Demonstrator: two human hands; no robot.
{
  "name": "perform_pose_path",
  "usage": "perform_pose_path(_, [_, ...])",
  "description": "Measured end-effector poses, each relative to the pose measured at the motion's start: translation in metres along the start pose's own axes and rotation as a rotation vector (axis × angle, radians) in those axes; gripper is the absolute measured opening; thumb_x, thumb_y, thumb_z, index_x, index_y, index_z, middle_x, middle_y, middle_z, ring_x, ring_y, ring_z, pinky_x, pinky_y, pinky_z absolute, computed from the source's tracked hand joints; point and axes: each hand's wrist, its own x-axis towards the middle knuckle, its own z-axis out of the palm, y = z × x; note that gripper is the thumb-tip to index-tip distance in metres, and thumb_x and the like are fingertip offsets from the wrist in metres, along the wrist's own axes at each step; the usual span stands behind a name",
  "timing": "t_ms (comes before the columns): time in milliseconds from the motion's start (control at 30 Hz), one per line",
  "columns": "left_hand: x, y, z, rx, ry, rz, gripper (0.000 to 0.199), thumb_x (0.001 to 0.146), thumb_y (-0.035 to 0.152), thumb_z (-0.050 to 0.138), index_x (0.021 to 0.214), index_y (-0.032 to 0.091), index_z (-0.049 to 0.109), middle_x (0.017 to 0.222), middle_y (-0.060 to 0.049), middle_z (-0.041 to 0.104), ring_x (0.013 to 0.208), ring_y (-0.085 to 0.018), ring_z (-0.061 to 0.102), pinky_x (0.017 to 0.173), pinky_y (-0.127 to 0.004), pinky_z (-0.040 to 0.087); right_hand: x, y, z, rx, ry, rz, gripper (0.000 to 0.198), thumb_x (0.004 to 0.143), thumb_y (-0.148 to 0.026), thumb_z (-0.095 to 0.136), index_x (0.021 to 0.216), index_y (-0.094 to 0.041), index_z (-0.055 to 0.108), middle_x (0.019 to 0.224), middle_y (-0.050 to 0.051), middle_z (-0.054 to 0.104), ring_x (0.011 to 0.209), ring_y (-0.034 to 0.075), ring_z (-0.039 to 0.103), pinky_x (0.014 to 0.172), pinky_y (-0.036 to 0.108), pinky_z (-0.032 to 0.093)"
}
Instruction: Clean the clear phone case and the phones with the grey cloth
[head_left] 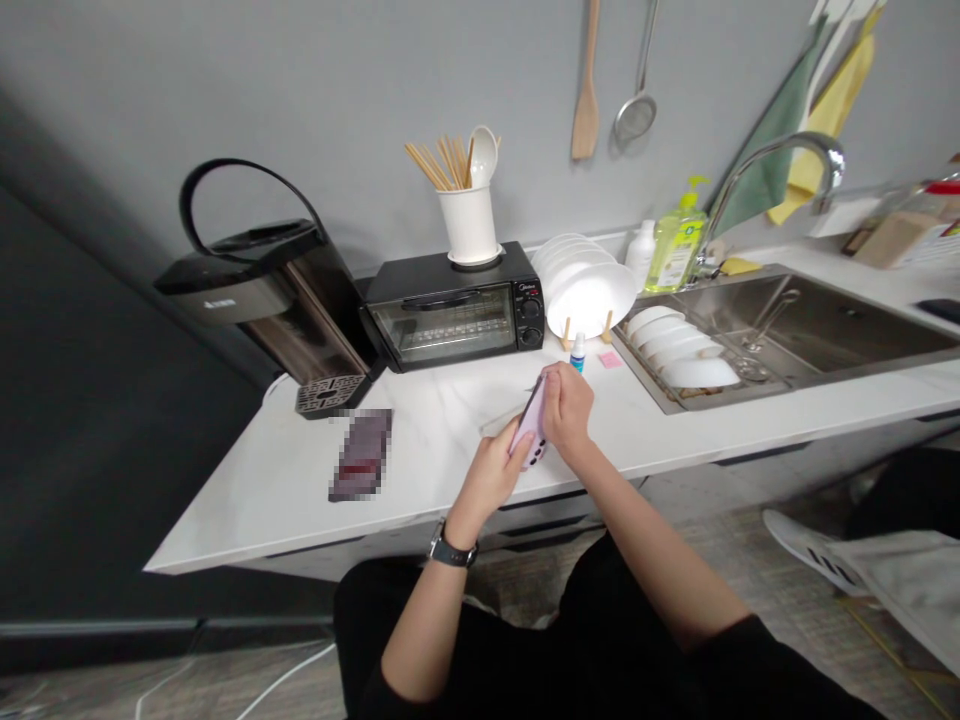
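A lilac phone (531,420) with dark round camera lenses at its lower end is held tilted above the front of the white counter. My left hand (495,465), with a dark watch on the wrist, is closed around its lower left side, thumb across the back. My right hand (568,405) is closed at its upper right edge; its fingertips are hidden behind the phone. Just beyond the right hand stands a small white-capped bottle (577,353) with a blue label. Beside that bottle lies a pink square slip (611,360). A thin clear strip (499,420) lies left of the phone.
A blurred-out dark item (361,455) lies on the counter (262,500) at left, before a black water dispenser (277,300). Behind are a toaster oven (454,310) and racked plates (589,295). Right is a sink (862,320) holding bowls. Another person's shoe (806,550) shows at lower right.
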Motion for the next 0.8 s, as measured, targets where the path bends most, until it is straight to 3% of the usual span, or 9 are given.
perform_pose_path(100, [0.002,-0.001,-0.003,0.066,0.025,0.038,0.035,0.106,0.041,0.050,0.126,0.019,0.069,0.103,-0.009,0.078,0.088,-0.023,0.073,0.081,-0.030,0.055,0.008,0.003,-0.007,-0.083,-0.271,-0.315,0.044,0.109,-0.039,0.030,0.097,-0.021,0.068,0.090,0.010,0.069,0.085,0.025,0.058,0.081,0.039,0.045])
perform_pose_path(167, [0.005,-0.004,-0.005,0.055,0.042,0.032,0.031,0.105,0.041,0.053,0.117,0.018,0.071,0.100,-0.009,0.078,0.088,-0.022,0.072,0.080,-0.029,0.054,0.009,0.004,-0.009,-0.051,-0.390,-0.404,0.042,0.109,-0.037,0.032,0.110,-0.020,0.071,0.094,0.010,0.071,0.090,0.026,0.059,0.085,0.041,0.046])
perform_pose_path(233, [0.008,-0.010,-0.007,-0.039,0.067,-0.029,0.032,0.103,0.045,0.056,0.109,0.017,0.072,0.090,-0.006,0.076,0.079,-0.020,0.070,0.073,-0.027,0.054,0.008,0.009,-0.007,0.042,-0.379,-0.307,0.046,0.109,-0.037,0.030,0.127,-0.019,0.067,0.102,0.011,0.072,0.098,0.027,0.061,0.092,0.041,0.048])
perform_pose_path(300, [0.009,-0.017,-0.009,-0.222,0.089,-0.126,0.039,0.099,0.053,0.059,0.110,0.016,0.070,0.082,-0.004,0.073,0.069,-0.019,0.069,0.062,-0.026,0.055,0.005,0.017,-0.003,0.170,-0.319,-0.063,0.049,0.109,-0.042,0.027,0.135,-0.020,0.063,0.111,0.011,0.072,0.104,0.026,0.063,0.095,0.040,0.049])
perform_pose_path(367, [0.009,-0.024,-0.012,-0.415,0.087,-0.221,0.049,0.095,0.060,0.062,0.116,0.015,0.067,0.081,-0.004,0.072,0.062,-0.019,0.069,0.053,-0.027,0.055,0.003,0.028,0.003,0.282,-0.349,0.167,0.054,0.108,-0.051,0.030,0.129,-0.020,0.067,0.112,0.010,0.073,0.102,0.025,0.067,0.090,0.038,0.052])
perform_pose_path(433, [0.007,-0.030,-0.013,-0.540,0.070,-0.289,0.058,0.090,0.063,0.067,0.120,0.014,0.065,0.084,-0.005,0.074,0.062,-0.020,0.071,0.051,-0.029,0.058,0.002,0.038,0.007,0.339,-0.457,0.265,0.059,0.103,-0.062,0.035,0.113,-0.019,0.074,0.098,0.008,0.076,0.091,0.025,0.069,0.080,0.035,0.055])
perform_pose_path(533, [0.003,-0.034,-0.014,-0.611,0.013,-0.355,0.064,0.085,0.064,0.073,0.122,0.012,0.063,0.085,-0.007,0.075,0.063,-0.022,0.073,0.054,-0.033,0.062,0.001,0.049,0.008,0.302,-0.523,0.273,0.061,0.097,-0.070,0.047,0.085,-0.018,0.076,0.072,0.005,0.072,0.070,0.022,0.066,0.065,0.031,0.051])
perform_pose_path(633, [0.001,-0.035,-0.014,-0.625,-0.050,-0.384,0.070,0.085,0.064,0.074,0.130,0.011,0.060,0.086,-0.008,0.076,0.064,-0.022,0.074,0.053,-0.032,0.062,-0.001,0.049,0.007,0.215,-0.469,0.268,0.057,0.097,-0.065,0.053,0.072,-0.018,0.072,0.067,0.007,0.070,0.067,0.022,0.063,0.068,0.031,0.050])
perform_pose_path(800, [0.001,-0.037,-0.015,-0.602,-0.113,-0.392,0.074,0.086,0.066,0.072,0.135,0.011,0.060,0.083,-0.008,0.076,0.060,-0.021,0.074,0.046,-0.025,0.056,-0.011,0.036,0.012,0.234,-0.492,0.155,0.042,0.104,-0.051,0.048,0.113,-0.023,0.078,0.117,0.010,0.078,0.106,0.027,0.071,0.097,0.037,0.052])
